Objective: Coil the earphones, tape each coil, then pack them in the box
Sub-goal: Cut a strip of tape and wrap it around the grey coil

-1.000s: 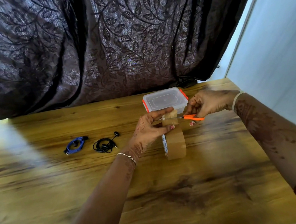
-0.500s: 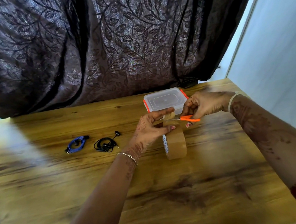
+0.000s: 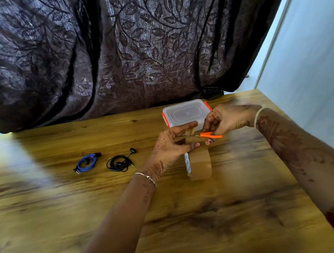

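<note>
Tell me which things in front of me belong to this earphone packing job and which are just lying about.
Job: coiled blue earphones; coiled black earphones; brown roll of packing tape, gripped by the left hand; orange-handled scissors in the right hand; clear lidded plastic box with orange clips.
Not part of it: dark leaf-patterned curtain; wooden table underneath.

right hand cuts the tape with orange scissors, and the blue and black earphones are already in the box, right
Not in the box: the head view shows the blue earphones and black earphones lying on the table left of the tape roll, and the box shut. The right hand does hold the orange scissors at the tape.
</note>
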